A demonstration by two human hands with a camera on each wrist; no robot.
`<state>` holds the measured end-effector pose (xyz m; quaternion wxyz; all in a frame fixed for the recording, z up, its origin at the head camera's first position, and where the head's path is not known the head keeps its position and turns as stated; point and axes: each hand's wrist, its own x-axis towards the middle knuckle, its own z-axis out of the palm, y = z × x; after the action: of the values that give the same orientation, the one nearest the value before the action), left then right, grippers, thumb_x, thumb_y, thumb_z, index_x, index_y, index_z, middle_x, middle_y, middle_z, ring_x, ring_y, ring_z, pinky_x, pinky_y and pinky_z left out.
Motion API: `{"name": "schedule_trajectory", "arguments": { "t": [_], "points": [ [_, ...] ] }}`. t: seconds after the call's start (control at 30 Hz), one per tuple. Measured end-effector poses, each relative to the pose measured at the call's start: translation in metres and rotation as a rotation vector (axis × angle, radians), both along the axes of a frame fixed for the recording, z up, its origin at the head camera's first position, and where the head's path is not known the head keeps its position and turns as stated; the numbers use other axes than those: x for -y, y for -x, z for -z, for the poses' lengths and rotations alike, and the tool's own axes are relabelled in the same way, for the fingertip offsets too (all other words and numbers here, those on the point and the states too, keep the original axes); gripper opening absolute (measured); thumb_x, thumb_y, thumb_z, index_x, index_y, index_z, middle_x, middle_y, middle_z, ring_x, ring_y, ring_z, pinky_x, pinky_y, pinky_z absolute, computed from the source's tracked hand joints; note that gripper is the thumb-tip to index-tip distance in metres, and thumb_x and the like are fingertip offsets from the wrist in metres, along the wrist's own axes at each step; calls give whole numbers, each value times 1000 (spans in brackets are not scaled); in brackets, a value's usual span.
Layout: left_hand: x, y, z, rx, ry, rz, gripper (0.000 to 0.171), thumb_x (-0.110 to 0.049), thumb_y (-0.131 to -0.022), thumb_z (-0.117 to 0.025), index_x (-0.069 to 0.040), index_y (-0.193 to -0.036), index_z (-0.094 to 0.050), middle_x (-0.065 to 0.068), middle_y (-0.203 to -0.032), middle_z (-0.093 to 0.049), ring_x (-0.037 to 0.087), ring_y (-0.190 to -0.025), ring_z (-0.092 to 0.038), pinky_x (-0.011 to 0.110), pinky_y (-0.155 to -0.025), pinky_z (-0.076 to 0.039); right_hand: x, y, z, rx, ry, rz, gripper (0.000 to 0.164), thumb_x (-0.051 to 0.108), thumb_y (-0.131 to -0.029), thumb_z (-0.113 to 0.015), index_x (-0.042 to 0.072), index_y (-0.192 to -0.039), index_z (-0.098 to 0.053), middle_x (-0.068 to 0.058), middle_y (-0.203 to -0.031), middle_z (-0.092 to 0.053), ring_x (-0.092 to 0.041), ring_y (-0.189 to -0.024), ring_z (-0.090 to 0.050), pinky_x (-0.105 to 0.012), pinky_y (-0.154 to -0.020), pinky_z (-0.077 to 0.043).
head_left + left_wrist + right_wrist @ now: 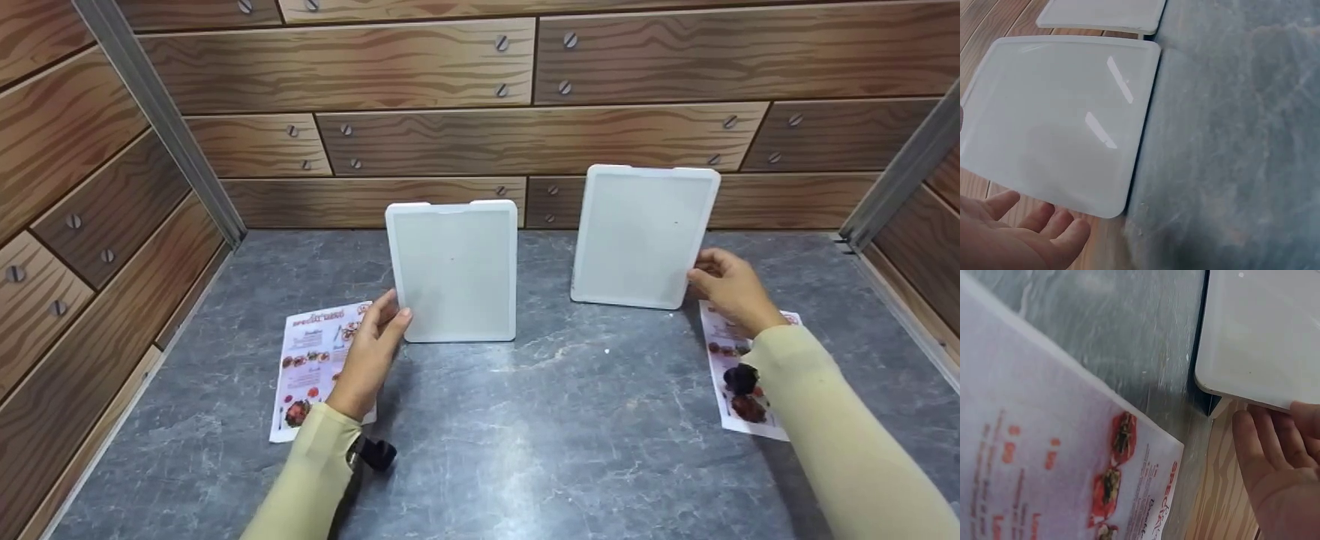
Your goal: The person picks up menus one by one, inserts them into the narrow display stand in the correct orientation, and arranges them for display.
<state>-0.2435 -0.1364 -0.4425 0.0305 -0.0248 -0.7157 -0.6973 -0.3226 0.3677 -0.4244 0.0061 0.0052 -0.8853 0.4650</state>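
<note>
Two white, upright display stands with notched top edges are on the table. Beside the left display stand (457,270), my left hand (371,349) has its thumb over the left border. In the left wrist view, relaxed fingers (1069,239) lie just off that stand's side edge. My right hand (735,289) pinches the lower right edge of the right display stand (641,236), thumb in front and fingers reaching behind it. A printed menu sheet (304,382) lies partly under the left forearm. Another menu sheet (720,375) is partly covered by the right hand and sleeve.
The grey marbled table (525,450) is bounded by a wood-patterned back wall (427,142) and side walls. The right stand is set farther back than the left one, with a gap between them. Tiny white specks lie on the tabletop.
</note>
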Motion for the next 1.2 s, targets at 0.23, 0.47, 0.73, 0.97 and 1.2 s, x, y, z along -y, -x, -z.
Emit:
{"name": "schedule_trajectory", "arguments": {
  "t": [0.23, 0.47, 0.73, 0.97, 1.2],
  "points": [
    [-2, -2, 0, -6, -20, -5, 61, -23, -107, -56, -2, -159, -32, 26, -156, -39, 37, -143, -39, 51, -119, -31, -2, 0, 1, -6, -8, -41, 38, 18, -111, -46, -8, -139, -43, -27, -137, -54, -1, -96, -59, -21, -81, -51],
    [-2, -2, 0, -8, -13, -7, 61, -23, -106, -58, -1, -158, -33, 26, -156, -40, 38, -143, -39, 51, -120, -32, -1, -1, -1, -12, -23, -69, 37, 14, -111, -42, -9, -141, -43, -25, -136, -53, -13, -109, -55, -15, -85, -46],
    [-2, -2, -1, -16, 8, -15, 61, -21, -106, -58, 0, -158, -33, 27, -155, -41, 39, -142, -42, 52, -118, -34, 0, -2, -1, -35, 0, -127, 35, 5, -110, -40, -14, -139, -42, -29, -132, -54, -4, -104, -56, -13, -87, -48],
    [-1, -2, -1, -17, 10, -13, 61, -21, -106, -58, 0, -158, -33, 26, -155, -40, 39, -143, -41, 51, -119, -34, -1, -3, 0, -6, -8, -162, 42, 8, -111, -39, -12, -148, -37, -31, -142, -51, -2, -109, -53, -11, -89, -45],
    [-2, -3, 0, -12, 19, -1, 62, -22, -106, -58, -1, -159, -31, 26, -156, -39, 39, -144, -40, 51, -119, -33, -4, -3, 1, 27, -24, -167, 47, 10, -111, -38, -11, -153, -31, -32, -148, -47, -22, -123, -55, -17, -94, -46]
  ]
}}
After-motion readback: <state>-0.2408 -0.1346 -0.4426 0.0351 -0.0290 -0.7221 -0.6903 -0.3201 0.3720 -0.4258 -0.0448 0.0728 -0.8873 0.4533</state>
